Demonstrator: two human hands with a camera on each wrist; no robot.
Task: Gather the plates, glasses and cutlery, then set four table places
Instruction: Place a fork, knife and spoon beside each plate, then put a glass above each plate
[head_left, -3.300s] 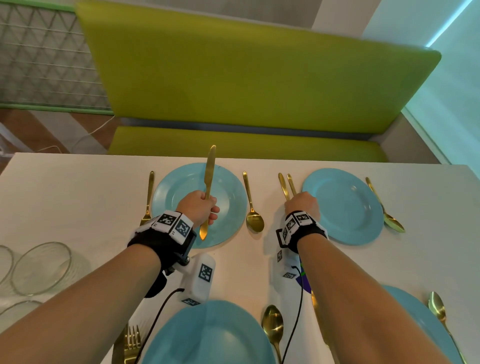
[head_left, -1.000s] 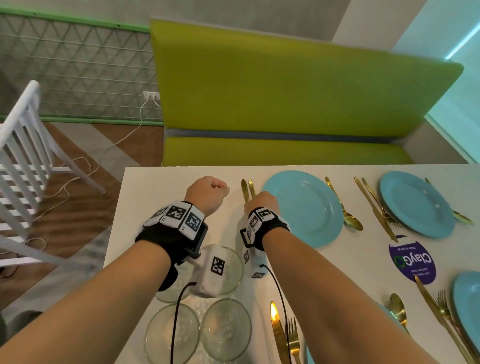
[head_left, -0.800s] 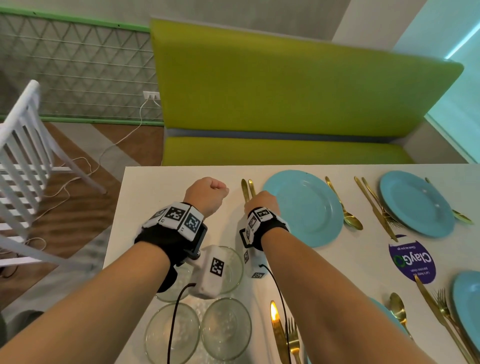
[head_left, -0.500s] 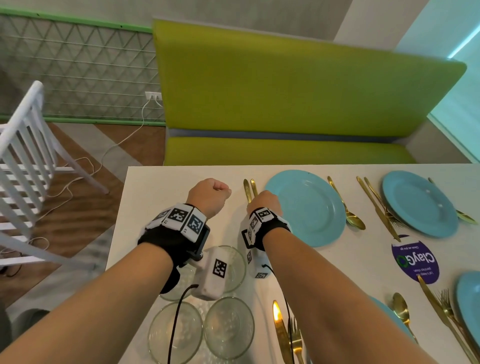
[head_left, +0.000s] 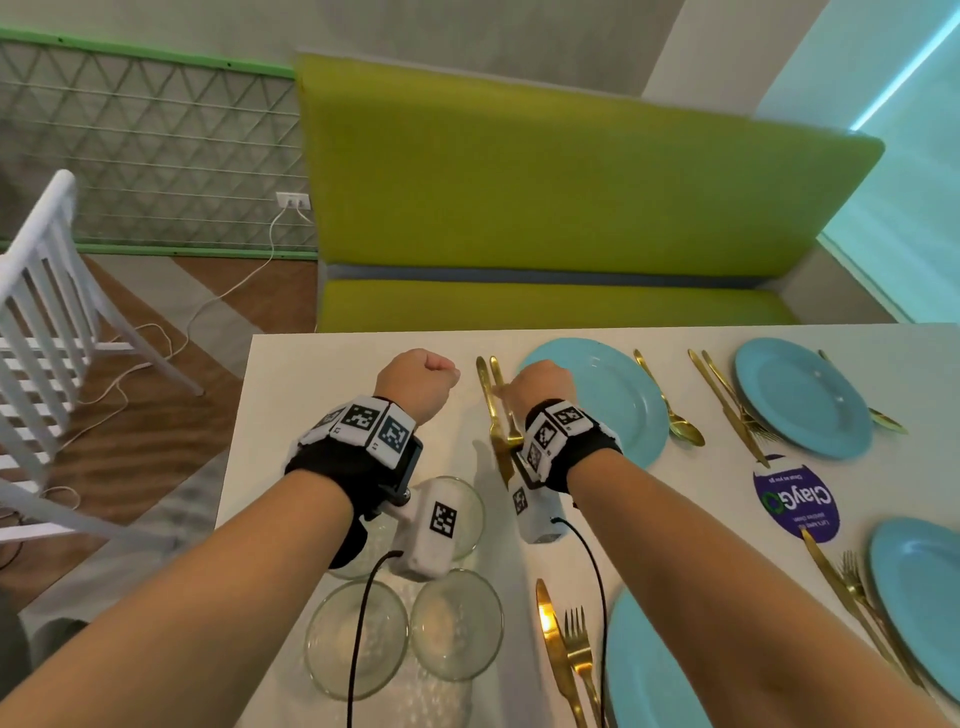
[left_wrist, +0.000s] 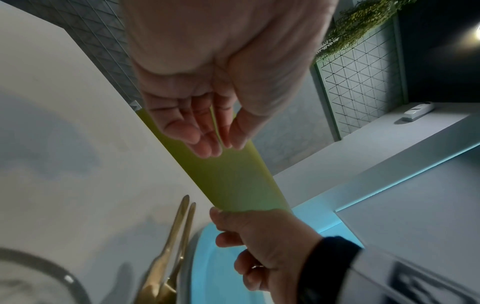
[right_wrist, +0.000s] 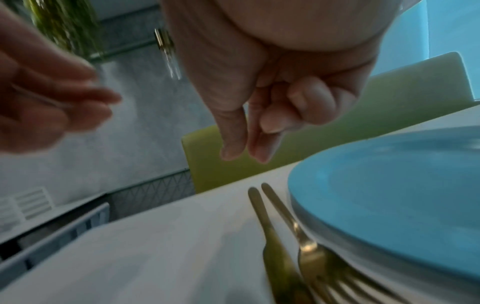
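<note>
Head view bright, edges bowed; glare on the knife (head_left: 551, 644); wrist views dimmer, blurred.

The white table (head_left: 311, 395) carries four blue plates: far-left plate (head_left: 597, 400), far-right plate (head_left: 802, 397), near-left plate (head_left: 644, 680) and near-right plate (head_left: 919, 597).

A gold knife (head_left: 483, 384) and fork (head_left: 496, 371) lie side by side just left of the far-left plate. Like pairs lie left of the other three plates.

A spoon (head_left: 687, 434) lies right of the far-left plate. A second spoon (head_left: 891, 422) lies right of the far-right plate.

Glasses (head_left: 452, 629) stand clustered near the left edge.

A round purple sticker (head_left: 795, 499) lies between the two right-hand plates.
</note>
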